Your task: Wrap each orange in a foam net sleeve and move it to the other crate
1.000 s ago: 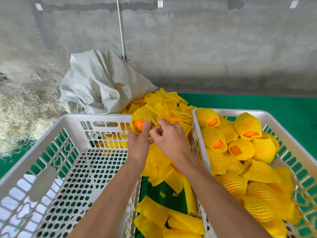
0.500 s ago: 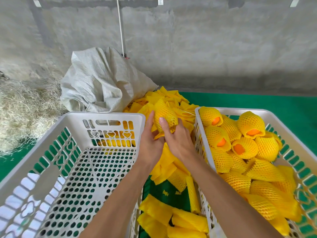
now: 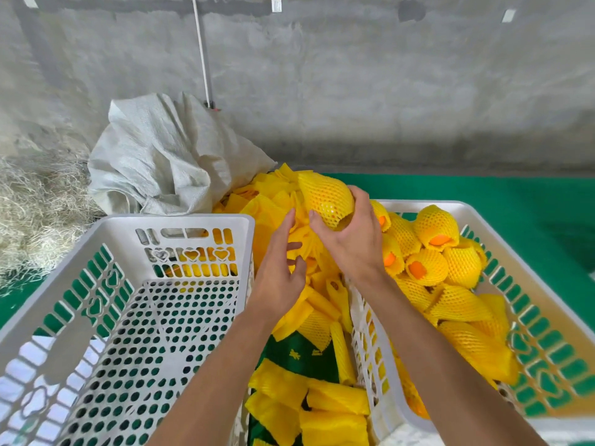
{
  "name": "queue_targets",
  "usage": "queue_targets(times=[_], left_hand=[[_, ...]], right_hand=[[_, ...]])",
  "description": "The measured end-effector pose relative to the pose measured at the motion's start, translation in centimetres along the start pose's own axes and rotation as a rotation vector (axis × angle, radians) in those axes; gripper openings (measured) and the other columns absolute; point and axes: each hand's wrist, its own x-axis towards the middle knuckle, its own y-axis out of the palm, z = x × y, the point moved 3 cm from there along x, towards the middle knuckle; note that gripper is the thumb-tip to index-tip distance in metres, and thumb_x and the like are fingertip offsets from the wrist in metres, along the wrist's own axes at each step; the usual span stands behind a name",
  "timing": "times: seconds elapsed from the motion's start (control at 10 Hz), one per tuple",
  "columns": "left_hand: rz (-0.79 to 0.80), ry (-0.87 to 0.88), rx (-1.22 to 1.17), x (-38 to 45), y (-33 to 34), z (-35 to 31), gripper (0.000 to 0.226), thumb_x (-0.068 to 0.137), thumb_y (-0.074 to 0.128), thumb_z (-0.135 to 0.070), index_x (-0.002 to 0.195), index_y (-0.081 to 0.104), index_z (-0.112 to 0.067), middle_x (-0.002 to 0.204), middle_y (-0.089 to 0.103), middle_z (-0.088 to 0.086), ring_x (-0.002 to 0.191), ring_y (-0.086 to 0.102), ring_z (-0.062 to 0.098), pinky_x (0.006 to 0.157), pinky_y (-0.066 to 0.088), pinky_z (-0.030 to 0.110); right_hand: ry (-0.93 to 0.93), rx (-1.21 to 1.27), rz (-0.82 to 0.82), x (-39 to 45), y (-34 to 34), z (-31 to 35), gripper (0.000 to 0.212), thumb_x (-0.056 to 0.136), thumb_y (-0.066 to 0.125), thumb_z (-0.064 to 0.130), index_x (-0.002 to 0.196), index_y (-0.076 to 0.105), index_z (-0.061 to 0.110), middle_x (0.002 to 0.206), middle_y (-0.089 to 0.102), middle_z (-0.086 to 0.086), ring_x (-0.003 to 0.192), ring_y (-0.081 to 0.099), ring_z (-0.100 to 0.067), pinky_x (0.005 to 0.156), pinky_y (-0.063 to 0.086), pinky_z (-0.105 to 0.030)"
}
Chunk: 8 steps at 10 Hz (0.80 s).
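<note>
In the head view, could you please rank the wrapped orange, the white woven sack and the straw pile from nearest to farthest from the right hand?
1. Wrapped orange: gripped in the right hand.
2. White woven sack: behind, to the left.
3. Straw pile: far left.

1. The right hand [image 3: 351, 239], centre of the frame, has its fingers and thumb curled in a grip, its forearm running in from the lower right.
2. The left hand [image 3: 280, 272], just left of it and apart from it, holds nothing, its fingers loosely bent; its forearm enters from the bottom centre.

Single head view, looking forward-down, close over two crates [image 3: 180, 220], wall beyond.
</note>
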Motion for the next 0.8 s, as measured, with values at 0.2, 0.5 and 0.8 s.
queue_targets(times=[0.2, 0.5, 0.8], left_hand=[[-0.043, -0.115, 0.016, -0.1, 0.1, 0.4, 0.077, 0.102, 0.062, -0.01, 0.164, 0.018, -0.027, 0.159, 0.039, -0.006, 0.113, 0.063, 0.009, 0.07, 0.055, 0.013], [0.02, -0.155, 0.136, -0.4, 0.4, 1.4, 0.059, 0.104, 0.061, -0.019, 0.156, 0.034, -0.023, 0.155, 0.042, -0.004, 0.11, 0.06, 0.004, 0.079, 0.057, 0.028], [-0.09, -0.01, 0.038, -0.2, -2.3, -2.6, 0.03, 0.105, 0.059, -0.015, 0.131, 0.059, -0.03, 0.13, 0.061, -0.005, 0.107, 0.065, 0.006, 0.076, 0.057, 0.02]], right_hand=[[-0.046, -0.402, -0.237, 1.0, -8.3, -4.8, 0.082, 0.084, 0.071, 0.058, 0.151, 0.036, 0.026, 0.134, 0.048, -0.005, 0.116, 0.052, -0.021, 0.083, 0.052, -0.035], [0.117, -0.698, -0.013, -0.7, -7.9, -10.5, 0.08, 0.09, 0.075, 0.031, 0.157, 0.032, 0.023, 0.145, 0.042, -0.014, 0.132, 0.043, -0.035, 0.105, 0.042, -0.046], [0.095, -0.903, 0.15, -0.7, -12.4, -6.2, 0.089, 0.094, 0.067, 0.044, 0.161, 0.013, 0.021, 0.158, 0.032, -0.014, 0.144, 0.035, -0.034, 0.116, 0.033, -0.045]])
